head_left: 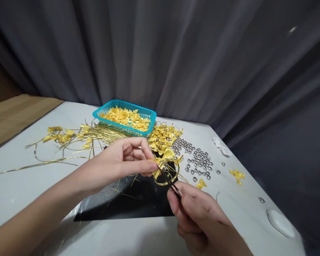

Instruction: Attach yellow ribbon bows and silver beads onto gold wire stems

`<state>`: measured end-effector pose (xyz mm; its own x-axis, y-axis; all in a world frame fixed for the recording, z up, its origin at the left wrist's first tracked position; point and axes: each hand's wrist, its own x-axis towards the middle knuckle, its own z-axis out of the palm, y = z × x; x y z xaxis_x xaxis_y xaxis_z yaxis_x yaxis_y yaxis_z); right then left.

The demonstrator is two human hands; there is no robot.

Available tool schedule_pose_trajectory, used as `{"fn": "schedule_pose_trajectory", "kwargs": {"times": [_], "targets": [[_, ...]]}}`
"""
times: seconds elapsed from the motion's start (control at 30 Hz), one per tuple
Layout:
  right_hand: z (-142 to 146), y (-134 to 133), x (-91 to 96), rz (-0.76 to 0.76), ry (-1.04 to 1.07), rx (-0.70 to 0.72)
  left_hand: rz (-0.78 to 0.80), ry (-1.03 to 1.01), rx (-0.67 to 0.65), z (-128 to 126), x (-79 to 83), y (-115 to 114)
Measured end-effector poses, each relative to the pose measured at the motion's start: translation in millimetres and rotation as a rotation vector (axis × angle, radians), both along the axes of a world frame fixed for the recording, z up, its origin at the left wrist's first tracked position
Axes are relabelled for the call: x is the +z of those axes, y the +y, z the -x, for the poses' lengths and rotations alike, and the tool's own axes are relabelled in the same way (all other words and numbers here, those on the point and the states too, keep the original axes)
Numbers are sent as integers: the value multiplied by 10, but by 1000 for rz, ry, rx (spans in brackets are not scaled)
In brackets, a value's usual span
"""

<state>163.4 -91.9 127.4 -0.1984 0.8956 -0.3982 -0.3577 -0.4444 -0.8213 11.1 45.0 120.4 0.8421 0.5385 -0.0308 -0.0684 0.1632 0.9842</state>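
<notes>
My left hand [125, 158] pinches a small yellow ribbon bow [164, 160] wrapped with gold wire, held above a black sheet [133, 202]. My right hand [200, 217] is closed on thin dark tweezers [172, 185], whose tips reach up to the bow's centre. A loop of gold wire [173, 176] hangs below the bow. Both hands hover over the table's middle.
A teal basket [124, 115] of yellow bows stands at the back. Gold wires with bows [64, 137] lie at left, a pile of bows [162, 137] and several silver beads [198, 161] at right. A white oval object [280, 222] rests near the right edge. Grey curtain behind.
</notes>
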Motion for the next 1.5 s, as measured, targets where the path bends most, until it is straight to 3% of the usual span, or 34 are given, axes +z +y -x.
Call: {"fn": "schedule_pose_trajectory", "kwargs": {"times": [0.17,0.5,0.7,1.5], "targets": [[16,0,12,49,83,-60,9,-23,0,12,25,-3],[23,29,-2,93,29,-114,-46,42,30,8,28,-11],[3,19,-12,117,46,-116,-67,98,76,-4,63,-30],[32,53,-8,167,59,-157,-95,116,58,-19,58,-19]]}}
